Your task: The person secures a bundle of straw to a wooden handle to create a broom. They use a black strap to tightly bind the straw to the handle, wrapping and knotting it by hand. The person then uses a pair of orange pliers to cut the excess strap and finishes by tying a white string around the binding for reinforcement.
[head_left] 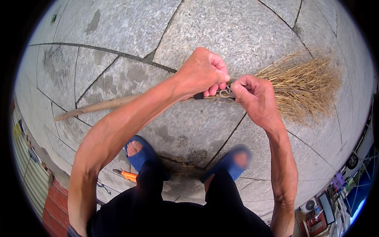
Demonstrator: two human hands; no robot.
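Note:
A broom of dry straw-coloured twigs lies across the paving, its wooden handle pointing left. A grey cord forms loops at the neck of the broom, where a black band also wraps the handle. My left hand is closed over the neck, thumb and finger pinching the cord. On the other side of the loops, my right hand is closed with thumb against fingers, at the cord too. The hands cover part of the neck and the cord's ends.
Orange-handled pliers lie on the ground by my left foot. My feet in blue slippers stand on the stone paving below the broom. A parked car and assorted items show at the far right rim.

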